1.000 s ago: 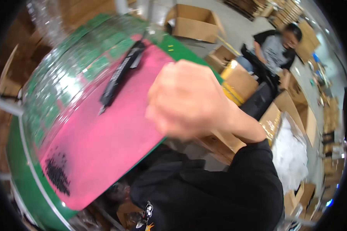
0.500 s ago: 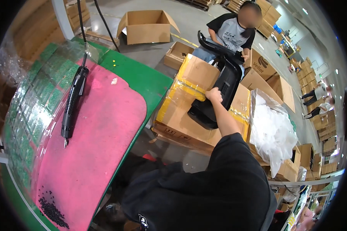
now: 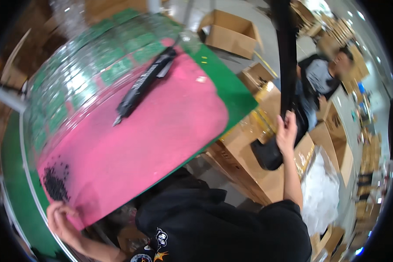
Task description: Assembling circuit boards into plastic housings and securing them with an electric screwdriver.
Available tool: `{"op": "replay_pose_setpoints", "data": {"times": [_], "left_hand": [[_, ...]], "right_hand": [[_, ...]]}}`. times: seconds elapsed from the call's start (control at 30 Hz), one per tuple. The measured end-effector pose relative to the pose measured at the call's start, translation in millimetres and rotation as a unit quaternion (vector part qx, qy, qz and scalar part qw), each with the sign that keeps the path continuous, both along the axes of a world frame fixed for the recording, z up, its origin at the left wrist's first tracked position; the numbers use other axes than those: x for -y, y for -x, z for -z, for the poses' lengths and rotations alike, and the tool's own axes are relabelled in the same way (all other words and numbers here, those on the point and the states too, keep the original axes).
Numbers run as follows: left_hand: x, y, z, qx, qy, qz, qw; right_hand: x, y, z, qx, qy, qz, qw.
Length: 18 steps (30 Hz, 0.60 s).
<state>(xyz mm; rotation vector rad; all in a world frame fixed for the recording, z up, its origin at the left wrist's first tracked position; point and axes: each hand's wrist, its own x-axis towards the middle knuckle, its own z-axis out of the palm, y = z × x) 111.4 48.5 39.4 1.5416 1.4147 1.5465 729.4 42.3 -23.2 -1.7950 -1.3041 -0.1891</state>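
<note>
My right hand (image 3: 287,133) grips the lower end of a long black plastic part (image 3: 286,65), which rises upright past the top of the picture. Behind it, another black molded plastic part (image 3: 267,155) lies on a cardboard carton. My left hand (image 3: 63,220) is at the near left corner of a pink mat (image 3: 161,126), its fingers bent and apart. Just beyond those fingertips lies a scattered pile of small black screws (image 3: 55,185). A black electric screwdriver (image 3: 146,83) rests across the mat's far part, bit pointing toward me.
Clear plastic trays (image 3: 78,85) line the left side of the green table (image 3: 227,78). To the right stand a taped carton (image 3: 244,161) and a heap of white plastic bags (image 3: 321,192). A seated co-worker (image 3: 321,74) is beyond, and an open carton (image 3: 231,35) sits on the floor.
My view has turned left toward the table. My right hand has lifted a long black part upright off the carton. My left hand has come into view beside the screws.
</note>
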Motion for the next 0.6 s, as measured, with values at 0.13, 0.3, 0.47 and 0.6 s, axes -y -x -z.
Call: {"op": "replay_pose_setpoints", "data": {"times": [0.13, 0.3, 0.47, 0.6], "left_hand": [[-13, -38, -2, -0.059, 0.055, 0.067, 0.994], [-12, -53, -5, -0.028, 0.064, 0.121, 0.99], [-4, -32, -7, -0.176, 0.077, 0.054, 0.98], [5, -25, 12, -0.117, 0.029, 0.013, 0.993]], "right_hand": [[-5, 28, -50, 0.125, 0.069, -0.254, 0.957], [-45, 94, -89, 0.304, 0.212, -0.442, 0.817], [-100, 151, -111, 0.203, 0.281, -0.558, 0.754], [-164, 210, -129, 0.173, 0.185, -0.575, 0.778]]}}
